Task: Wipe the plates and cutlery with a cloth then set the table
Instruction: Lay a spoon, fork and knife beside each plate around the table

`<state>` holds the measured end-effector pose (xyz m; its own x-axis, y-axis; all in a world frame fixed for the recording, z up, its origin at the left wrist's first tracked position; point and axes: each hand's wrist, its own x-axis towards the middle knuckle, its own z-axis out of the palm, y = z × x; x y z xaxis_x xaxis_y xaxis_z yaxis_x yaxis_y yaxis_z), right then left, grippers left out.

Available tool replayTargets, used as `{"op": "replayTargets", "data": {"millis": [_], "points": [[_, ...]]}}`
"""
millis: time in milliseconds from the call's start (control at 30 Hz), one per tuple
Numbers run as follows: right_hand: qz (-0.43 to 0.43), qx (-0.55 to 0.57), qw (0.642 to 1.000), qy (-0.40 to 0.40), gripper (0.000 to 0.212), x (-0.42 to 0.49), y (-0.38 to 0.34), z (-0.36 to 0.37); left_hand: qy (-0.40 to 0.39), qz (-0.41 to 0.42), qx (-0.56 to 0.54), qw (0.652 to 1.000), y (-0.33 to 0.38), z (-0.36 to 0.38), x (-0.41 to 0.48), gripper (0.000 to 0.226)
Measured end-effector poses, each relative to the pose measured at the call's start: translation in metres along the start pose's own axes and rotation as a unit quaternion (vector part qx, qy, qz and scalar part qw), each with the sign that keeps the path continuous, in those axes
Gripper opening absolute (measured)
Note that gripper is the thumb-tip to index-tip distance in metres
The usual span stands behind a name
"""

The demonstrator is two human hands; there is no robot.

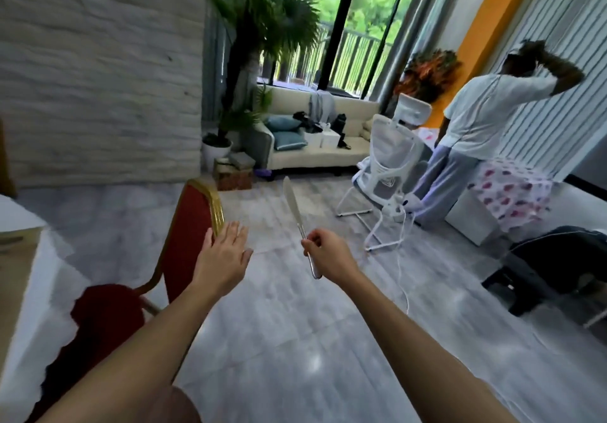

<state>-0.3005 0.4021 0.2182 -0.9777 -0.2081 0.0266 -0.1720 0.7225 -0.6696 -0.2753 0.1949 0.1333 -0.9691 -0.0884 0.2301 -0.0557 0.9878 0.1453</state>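
Above the grey tiled floor (295,340), out in front of the person, the right hand (323,253) pinches the handle of a slim silver table knife (293,207) between thumb and curled fingers. The blade points up and away into the room, and the butt of the handle sticks out below the fist. The left hand (225,251) is empty, fingers straight and slightly fanned, right at the gold-trimmed top of the red upholstered chair (189,228); whether it touches the frame I cannot tell. The white-covered table (36,274) shows only as a sliver at the left edge, well apart from the knife. No cloth or plate is in view (so whether this knife has been wiped cannot be judged). The hold looks light on smooth metal, so a quick swing toward the table could let the knife twist loose and drop onto the hard tiles. The blade leads, and the chair back stands between knife and table, so a careless sweep might clip it. Another person in a white top (486,120) stands near a white mesh office chair (391,159), well apart, a small worry for now.
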Motion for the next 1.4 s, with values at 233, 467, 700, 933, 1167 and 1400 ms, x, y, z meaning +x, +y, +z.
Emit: {"op": "replayTargets", "data": {"millis": [233,467,700,933,1167,1400], "points": [[-0.073,0.050,0.994,-0.072,0.030,0.123,0.015,-0.021,0.017,-0.095,0.021,0.995,-0.008,0.006,0.076,0.060],[-0.132,0.160,0.965,-0.160,0.028,0.245,0.004,-0.010,0.055,-0.173,0.050,0.982,-0.021,0.003,0.142,0.069],[-0.172,0.193,0.952,-0.166,0.026,0.357,-0.044,0.064,0.061,-0.296,0.032,0.953,-0.087,-0.004,0.218,0.079],[-0.229,0.127,0.939,-0.224,0.028,0.500,-0.131,0.128,0.052,-0.395,0.050,0.916,-0.192,-0.001,0.309,0.062],[-0.326,0.062,0.900,-0.283,0.022,0.631,-0.206,0.190,0.024,-0.449,0.064,0.891,-0.265,0.000,0.386,0.059],[-0.435,0.013,0.842,-0.320,0.031,0.769,-0.275,0.273,0.012,-0.523,0.108,0.846,-0.357,0.021,0.470,0.078]]}}
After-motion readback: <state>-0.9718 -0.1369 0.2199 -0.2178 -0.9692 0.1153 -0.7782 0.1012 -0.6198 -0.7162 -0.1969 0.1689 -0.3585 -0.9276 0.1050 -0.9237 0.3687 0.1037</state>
